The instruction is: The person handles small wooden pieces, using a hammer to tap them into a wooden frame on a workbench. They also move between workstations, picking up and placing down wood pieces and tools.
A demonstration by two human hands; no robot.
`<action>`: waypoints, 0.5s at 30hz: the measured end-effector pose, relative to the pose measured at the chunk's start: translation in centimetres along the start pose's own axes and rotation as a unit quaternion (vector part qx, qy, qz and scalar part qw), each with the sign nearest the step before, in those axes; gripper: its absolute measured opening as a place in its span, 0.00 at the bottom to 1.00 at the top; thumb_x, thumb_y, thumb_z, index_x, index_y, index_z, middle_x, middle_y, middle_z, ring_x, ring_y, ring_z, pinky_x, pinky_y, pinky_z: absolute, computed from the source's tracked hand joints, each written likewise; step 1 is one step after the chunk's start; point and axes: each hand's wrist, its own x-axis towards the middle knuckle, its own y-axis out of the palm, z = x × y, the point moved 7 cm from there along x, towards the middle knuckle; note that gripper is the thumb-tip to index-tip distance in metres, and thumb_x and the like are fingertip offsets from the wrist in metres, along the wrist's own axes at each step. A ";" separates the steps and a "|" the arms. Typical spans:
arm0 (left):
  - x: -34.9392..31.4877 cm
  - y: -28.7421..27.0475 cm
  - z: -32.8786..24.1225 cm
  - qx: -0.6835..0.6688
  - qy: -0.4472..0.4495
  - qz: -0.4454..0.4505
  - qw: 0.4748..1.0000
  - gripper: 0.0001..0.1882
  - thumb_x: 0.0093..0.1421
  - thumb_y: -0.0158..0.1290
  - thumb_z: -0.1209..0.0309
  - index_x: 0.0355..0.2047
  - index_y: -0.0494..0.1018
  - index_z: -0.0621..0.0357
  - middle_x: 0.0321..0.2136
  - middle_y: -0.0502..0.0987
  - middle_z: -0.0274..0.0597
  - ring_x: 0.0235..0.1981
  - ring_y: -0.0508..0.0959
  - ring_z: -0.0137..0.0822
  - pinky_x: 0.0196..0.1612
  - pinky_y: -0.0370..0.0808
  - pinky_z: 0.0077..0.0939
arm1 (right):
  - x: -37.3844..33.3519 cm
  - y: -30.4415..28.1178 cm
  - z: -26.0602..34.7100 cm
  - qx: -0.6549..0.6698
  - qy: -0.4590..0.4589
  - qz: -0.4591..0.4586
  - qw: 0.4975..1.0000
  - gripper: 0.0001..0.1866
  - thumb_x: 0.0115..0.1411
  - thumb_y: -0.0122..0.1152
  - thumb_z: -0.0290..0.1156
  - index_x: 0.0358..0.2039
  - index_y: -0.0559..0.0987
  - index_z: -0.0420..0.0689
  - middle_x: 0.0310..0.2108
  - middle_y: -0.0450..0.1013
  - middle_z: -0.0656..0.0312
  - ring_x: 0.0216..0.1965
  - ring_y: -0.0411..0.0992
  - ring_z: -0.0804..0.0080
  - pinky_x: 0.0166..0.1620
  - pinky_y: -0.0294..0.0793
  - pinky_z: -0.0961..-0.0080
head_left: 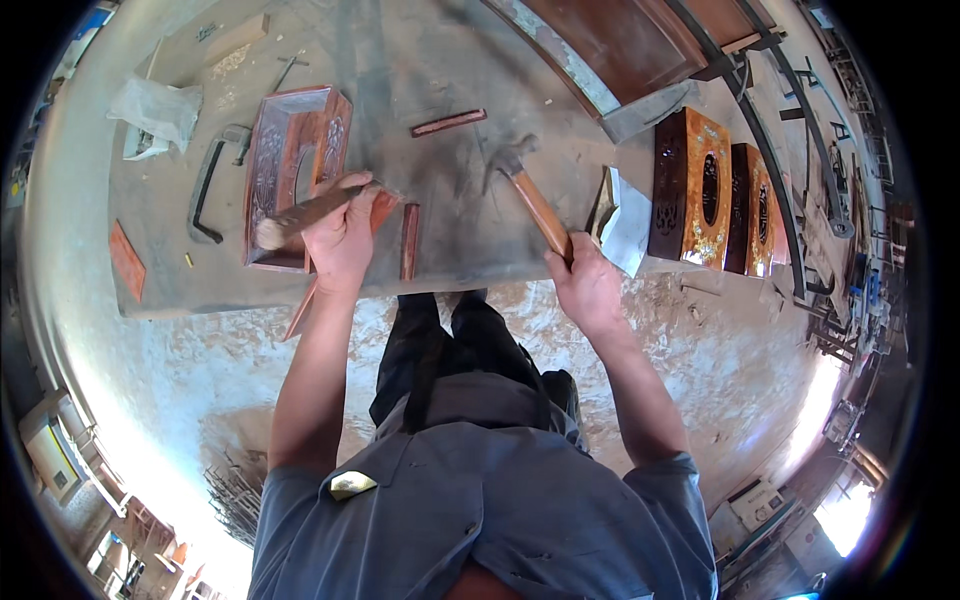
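My left hand (340, 235) is closed around a chisel with a thick, worn wooden handle (300, 216); its blade end is partly hidden by my fingers and blurred. A reddish wooden piece (384, 208) shows beside those fingers; whether they grip it too is unclear. Just behind this hand lies a reddish-brown carved wooden box frame (290, 100), tipped on its side. My right hand (590, 285) grips the handle of a claw hammer (540, 208), its head raised toward the table's middle. Between the hands lies a narrow dark-red wooden strip (409, 241), with another strip (448, 123) farther back.
A black clamp (208, 190) and a plastic bag (160, 110) lie at left on the table (400, 60). Two glossy carved boxes (692, 190) (752, 210) stand at right, beside folded paper (625, 228). Dark metal bars (745, 95) and a large brown panel (610, 45) occupy the back right.
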 end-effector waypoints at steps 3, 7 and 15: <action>0.0 0.2 -1.5 0.036 0.055 0.014 0.998 0.09 0.49 0.63 0.83 0.32 0.80 0.59 0.31 0.80 0.36 0.35 0.77 0.38 0.38 0.75 0.29 | 1.0 2.3 -2.9 -0.050 0.048 -0.008 0.998 0.16 0.61 0.59 0.39 0.42 0.71 0.41 0.33 0.76 0.43 0.39 0.76 0.43 0.42 0.75 0.50; -0.6 1.1 -2.8 0.109 0.139 0.085 0.981 0.07 0.51 0.63 0.78 0.32 0.81 0.57 0.35 0.77 0.37 0.41 0.74 0.39 0.45 0.73 0.29 | 1.8 2.7 -3.0 -0.091 -0.007 -0.073 0.993 0.20 0.61 0.59 0.40 0.47 0.72 0.40 0.40 0.74 0.41 0.46 0.73 0.46 0.46 0.75 0.54; -0.6 2.3 -3.9 0.155 0.179 0.124 0.964 0.16 0.39 0.63 0.77 0.32 0.80 0.52 0.31 0.78 0.36 0.35 0.75 0.41 0.36 0.76 0.31 | -2.4 5.5 9.8 0.708 0.163 0.346 0.593 0.35 0.67 0.49 0.56 0.57 0.64 0.33 0.41 0.76 0.47 0.35 0.78 0.60 0.36 0.81 0.66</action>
